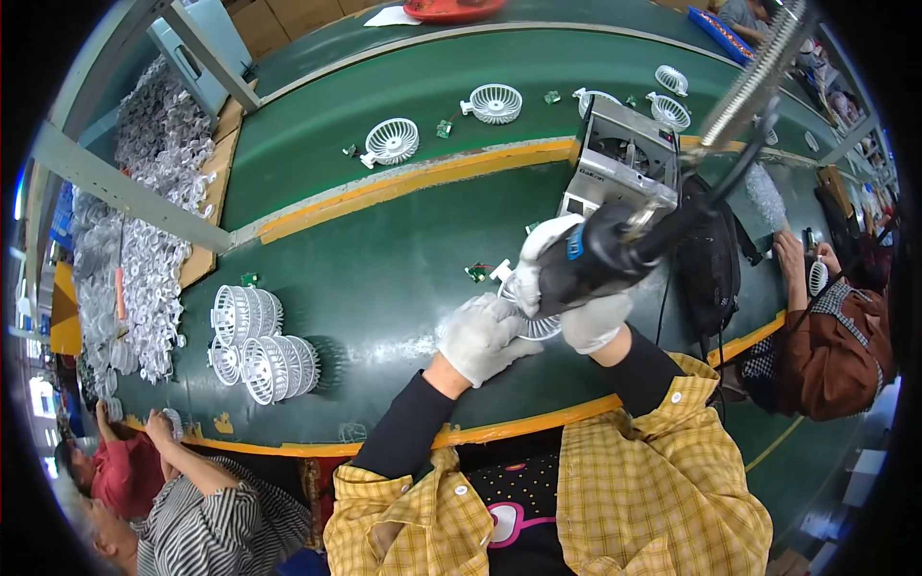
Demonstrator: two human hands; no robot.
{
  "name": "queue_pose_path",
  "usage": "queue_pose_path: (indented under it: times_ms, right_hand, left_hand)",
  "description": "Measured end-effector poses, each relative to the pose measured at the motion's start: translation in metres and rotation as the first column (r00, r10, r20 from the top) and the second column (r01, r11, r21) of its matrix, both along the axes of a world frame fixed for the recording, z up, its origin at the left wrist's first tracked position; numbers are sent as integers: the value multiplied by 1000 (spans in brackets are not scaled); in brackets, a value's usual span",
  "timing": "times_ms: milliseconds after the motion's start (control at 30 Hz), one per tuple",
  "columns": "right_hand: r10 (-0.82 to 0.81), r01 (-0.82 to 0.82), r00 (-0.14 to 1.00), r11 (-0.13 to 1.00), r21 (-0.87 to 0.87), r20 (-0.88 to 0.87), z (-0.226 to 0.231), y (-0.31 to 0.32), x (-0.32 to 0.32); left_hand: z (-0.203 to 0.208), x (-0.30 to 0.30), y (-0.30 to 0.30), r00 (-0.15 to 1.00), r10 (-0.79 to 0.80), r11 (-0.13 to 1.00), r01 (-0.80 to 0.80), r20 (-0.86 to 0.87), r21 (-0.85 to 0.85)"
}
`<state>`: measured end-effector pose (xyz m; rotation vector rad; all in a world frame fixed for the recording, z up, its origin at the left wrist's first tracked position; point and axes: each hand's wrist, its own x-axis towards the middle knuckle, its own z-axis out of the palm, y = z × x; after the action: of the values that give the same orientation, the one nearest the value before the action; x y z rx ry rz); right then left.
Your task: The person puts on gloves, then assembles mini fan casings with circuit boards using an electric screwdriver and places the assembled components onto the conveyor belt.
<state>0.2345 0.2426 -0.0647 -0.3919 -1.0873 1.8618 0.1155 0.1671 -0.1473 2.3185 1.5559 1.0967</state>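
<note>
My right hand (594,324), in a white glove, is wrapped round a black electric screwdriver (600,264) that hangs from a metal coil spring (754,72). Beneath the screwdriver, a white round fan grille (540,328) lies on the green tabletop, partly hidden by the tool and both gloves. My gloved left hand (483,338) closes over the grille's left side. Next to the grille's stem sits a small green circuit board (476,274) with wires. The screwdriver's tip is hidden from view.
Stacked white grilles (279,370) stand at the left. Behind the tool is a metal screw feeder (624,158), with a black bag (706,254) on its right. Spaced grilles (392,142) lie on the far green belt (317,125). White plastic parts (154,240) heap at far left. Co-workers sit either side.
</note>
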Motion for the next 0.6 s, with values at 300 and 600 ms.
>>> queue_pose_path:
  times_ms: [300, 600]
  right_hand:
    - [204, -261, 957, 917, 302, 205, -17, 15, 4]
    - [-90, 160, 974, 924, 348, -209, 38, 43, 32]
  left_hand:
    - [0, 1, 1, 999, 31, 999, -32, -31, -29]
    - [15, -32, 2, 933, 351, 913, -359, 77, 193]
